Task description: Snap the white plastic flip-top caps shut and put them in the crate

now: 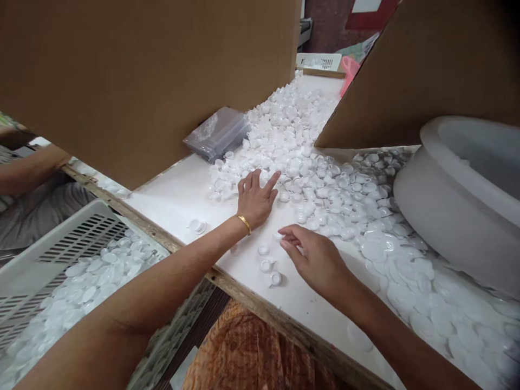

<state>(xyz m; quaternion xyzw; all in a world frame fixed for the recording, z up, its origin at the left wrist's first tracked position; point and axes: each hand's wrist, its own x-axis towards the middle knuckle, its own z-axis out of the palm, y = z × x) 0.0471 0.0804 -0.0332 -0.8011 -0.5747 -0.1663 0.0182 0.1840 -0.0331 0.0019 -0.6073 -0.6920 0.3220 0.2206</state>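
Note:
A big heap of tiny white plastic cups (309, 162) covers the white table (179, 195). My left hand (255, 200), with a gold bangle at the wrist, lies flat at the heap's near edge, fingers spread and touching the cups. My right hand (312, 257) hovers just right of a few loose cups (268, 265), fingers curled together; whether it holds one is hidden. Flat white saucers (410, 281) lie piled to the right of that hand.
A white slotted basket (60, 238) with several saucers stands at the lower left. A large white basin (463, 200) stands at the right. Cardboard panels (134, 81) rise behind the table, a clear plastic bag (217, 132) beside them. Another person's arm (28, 168) shows at far left.

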